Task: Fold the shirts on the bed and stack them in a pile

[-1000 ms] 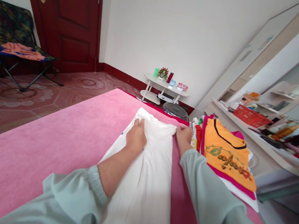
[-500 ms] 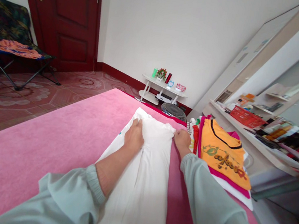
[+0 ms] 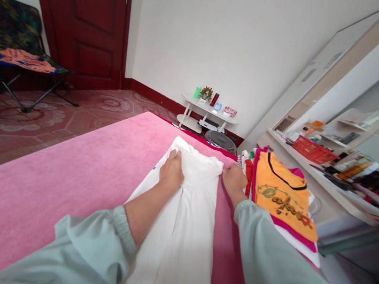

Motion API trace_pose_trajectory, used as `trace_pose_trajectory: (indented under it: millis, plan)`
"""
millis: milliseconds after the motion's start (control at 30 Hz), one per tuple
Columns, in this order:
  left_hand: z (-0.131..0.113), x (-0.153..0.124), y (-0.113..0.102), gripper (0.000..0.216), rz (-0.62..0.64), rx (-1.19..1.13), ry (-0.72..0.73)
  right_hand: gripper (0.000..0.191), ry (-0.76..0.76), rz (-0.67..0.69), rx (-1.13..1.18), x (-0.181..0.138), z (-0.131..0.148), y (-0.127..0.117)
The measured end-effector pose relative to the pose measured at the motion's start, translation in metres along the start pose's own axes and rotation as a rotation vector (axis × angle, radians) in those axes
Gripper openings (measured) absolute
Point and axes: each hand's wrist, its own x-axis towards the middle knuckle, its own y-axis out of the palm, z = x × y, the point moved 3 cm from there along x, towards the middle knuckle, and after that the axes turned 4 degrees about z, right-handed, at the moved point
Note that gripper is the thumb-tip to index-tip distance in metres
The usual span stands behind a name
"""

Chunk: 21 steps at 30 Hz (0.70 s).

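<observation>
Grip of the left hand: clenched on the white garment, with the fingers curled into the fabric at its far left corner and the palm laid on the cloth. Grip of the right hand: set at the far right corner of the same garment, touching its edge. Whether fabric is pinched there cannot be told, since the fingers are hidden behind the back of the hand. Both forearms are extended from the near side in pale green sleeves.

The white garment is laid lengthwise on the pink bed as a narrow strip running from near to far, with one crease down its middle. Its two far corners are held apart by the hands. By this hold the far edge is judged to be kept taut and square, while the left palm pins the cloth against sliding on the soft cover.

A stack of clothes, topped by an orange shirt, is placed just right of the garment and close beside the right hand, at the bed's right edge. It is judged to be within reach there yet apart from the spread cloth.

Beyond the bed, a small white table is set against the far wall. A dark red door and a folding chair are at far left, and a red basket is kept on a shelf at right
</observation>
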Motion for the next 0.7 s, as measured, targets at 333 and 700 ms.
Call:
trace_pose_trajectory:
  millis: [333, 700]
  plan:
    - [0.003, -0.002, -0.010, 0.057, -0.020, 0.003, -0.065, 0.061, -0.405, 0.454, -0.158, -0.025, 0.049, 0.028]
    - [-0.005, 0.002, -0.008, 0.041, 0.187, 0.073, 0.323, 0.054, -0.621, 0.476, -0.055, -0.048, 0.102, 0.043]
